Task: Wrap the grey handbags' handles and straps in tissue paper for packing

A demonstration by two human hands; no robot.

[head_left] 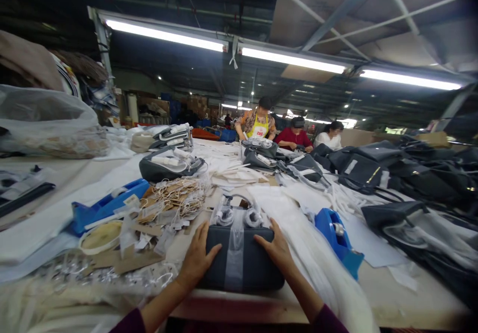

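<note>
A dark blue-grey handbag [257, 263] stands at the table's front edge, directly before me. A clear strip [235, 253] runs down the middle of its near face, and its handle and fittings at the top are wrapped in clear plastic [224, 214]. My left hand [199, 253] grips the bag's left side, thumb on the near face and fingers along the edge. From the opposite side, my right hand [277, 249] holds it the same way. The parts of the fingers behind the bag's edges are hidden.
Blue tape dispensers stand left [112, 204] and right [338, 241]. Tags with strings [175, 198] and a tape roll [100, 236] lie left. White foam sheets [313, 253] lie to the right. More dark bags [366, 166] are piled at right. Several people [295, 134] work across the table.
</note>
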